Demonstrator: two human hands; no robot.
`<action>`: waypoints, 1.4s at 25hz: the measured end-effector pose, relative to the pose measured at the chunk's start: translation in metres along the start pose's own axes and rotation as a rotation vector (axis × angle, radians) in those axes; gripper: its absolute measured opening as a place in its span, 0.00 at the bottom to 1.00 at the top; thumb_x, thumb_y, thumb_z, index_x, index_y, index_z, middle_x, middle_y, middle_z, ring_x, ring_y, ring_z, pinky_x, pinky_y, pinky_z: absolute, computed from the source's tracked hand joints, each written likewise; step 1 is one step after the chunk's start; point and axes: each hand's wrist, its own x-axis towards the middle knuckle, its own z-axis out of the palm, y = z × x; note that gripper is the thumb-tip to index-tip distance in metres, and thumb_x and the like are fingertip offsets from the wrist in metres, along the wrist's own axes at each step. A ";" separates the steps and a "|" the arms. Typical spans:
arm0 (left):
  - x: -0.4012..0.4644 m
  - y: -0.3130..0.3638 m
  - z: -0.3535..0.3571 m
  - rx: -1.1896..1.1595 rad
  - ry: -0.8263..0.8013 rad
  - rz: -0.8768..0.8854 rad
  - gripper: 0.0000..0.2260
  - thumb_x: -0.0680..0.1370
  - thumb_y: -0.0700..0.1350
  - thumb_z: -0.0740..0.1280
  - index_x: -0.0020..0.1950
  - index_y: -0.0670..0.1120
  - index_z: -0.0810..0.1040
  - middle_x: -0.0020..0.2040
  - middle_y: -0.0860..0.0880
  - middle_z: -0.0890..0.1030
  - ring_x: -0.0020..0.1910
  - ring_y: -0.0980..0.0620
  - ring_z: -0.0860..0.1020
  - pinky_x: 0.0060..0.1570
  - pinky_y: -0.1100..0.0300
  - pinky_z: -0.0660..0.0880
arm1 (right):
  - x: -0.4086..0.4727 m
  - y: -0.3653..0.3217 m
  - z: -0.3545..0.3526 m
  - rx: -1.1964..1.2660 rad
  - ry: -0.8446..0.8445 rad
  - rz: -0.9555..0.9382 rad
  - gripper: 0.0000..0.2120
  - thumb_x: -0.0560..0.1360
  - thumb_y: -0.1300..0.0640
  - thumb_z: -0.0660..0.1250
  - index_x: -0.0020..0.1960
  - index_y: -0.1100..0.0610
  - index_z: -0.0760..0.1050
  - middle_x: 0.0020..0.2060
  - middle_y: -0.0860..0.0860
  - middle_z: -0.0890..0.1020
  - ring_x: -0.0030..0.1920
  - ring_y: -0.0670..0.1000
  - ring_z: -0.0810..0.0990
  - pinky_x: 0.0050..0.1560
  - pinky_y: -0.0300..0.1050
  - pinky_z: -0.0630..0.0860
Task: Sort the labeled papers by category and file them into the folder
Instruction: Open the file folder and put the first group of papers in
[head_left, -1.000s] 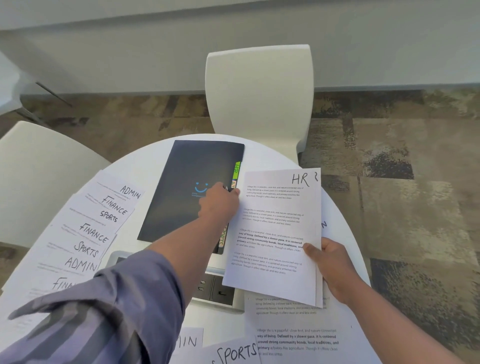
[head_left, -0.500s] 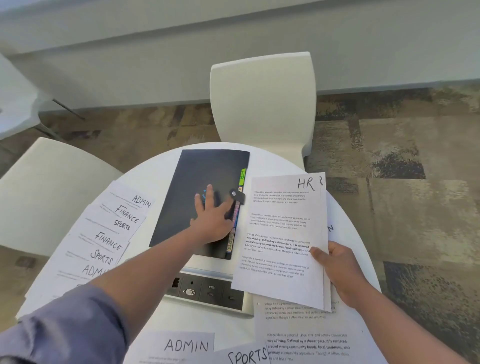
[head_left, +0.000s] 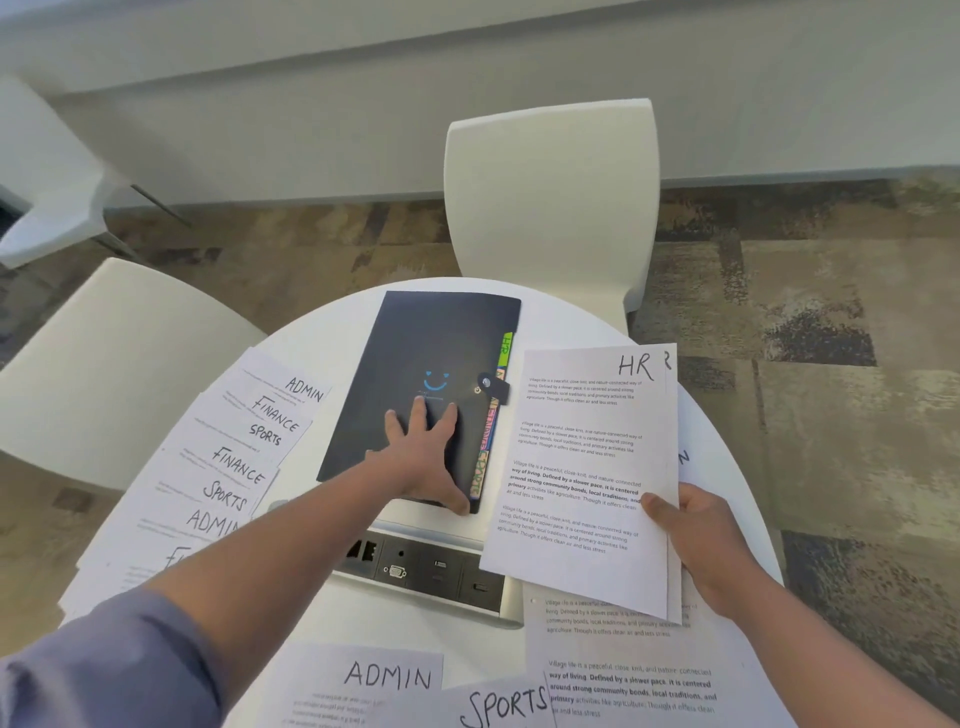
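A dark folder (head_left: 410, 353) with a blue smile mark lies closed on the round white table (head_left: 332, 332), coloured index tabs along its right edge. Its snap strap (head_left: 492, 385) stands unfastened. My left hand (head_left: 426, 457) rests flat on the folder's cover, fingers spread, thumb at the lower right corner. My right hand (head_left: 696, 540) pinches a thin stack of sheets, the top one marked HR (head_left: 582, 467), held just right of the folder. A fan of sheets marked ADMIN, FINANCE and SPORTS (head_left: 244, 452) lies to the folder's left.
An ADMIN sheet (head_left: 384, 675) and a SPORTS sheet (head_left: 504, 706) lie at the near edge, more printed sheets (head_left: 634, 686) under the HR stack. A socket panel (head_left: 421, 566) sits in the table's middle. White chairs stand behind (head_left: 550, 208) and to the left (head_left: 104, 358).
My left hand let go of the snap strap at the folder's right edge and moved down onto the cover, now lying flat. The HR stack stayed in my right hand.
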 end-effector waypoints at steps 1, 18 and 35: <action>-0.005 -0.003 0.006 0.050 0.005 0.015 0.63 0.62 0.64 0.79 0.79 0.63 0.33 0.81 0.53 0.30 0.79 0.35 0.31 0.72 0.27 0.55 | 0.001 0.001 0.000 0.002 0.003 0.004 0.07 0.82 0.61 0.67 0.56 0.56 0.83 0.48 0.50 0.89 0.50 0.55 0.87 0.50 0.51 0.82; -0.038 -0.004 0.009 0.167 0.153 0.282 0.34 0.79 0.36 0.57 0.81 0.57 0.49 0.83 0.44 0.54 0.53 0.36 0.80 0.45 0.50 0.74 | -0.002 -0.002 0.001 -0.021 0.019 0.012 0.06 0.82 0.61 0.67 0.56 0.56 0.83 0.50 0.52 0.89 0.52 0.58 0.87 0.58 0.57 0.81; -0.175 -0.134 -0.051 -0.071 0.596 0.243 0.36 0.78 0.35 0.58 0.83 0.56 0.53 0.83 0.62 0.51 0.76 0.47 0.69 0.70 0.51 0.71 | -0.119 -0.086 0.059 -0.178 0.171 -0.192 0.06 0.82 0.63 0.67 0.50 0.58 0.82 0.47 0.55 0.87 0.49 0.61 0.85 0.55 0.60 0.81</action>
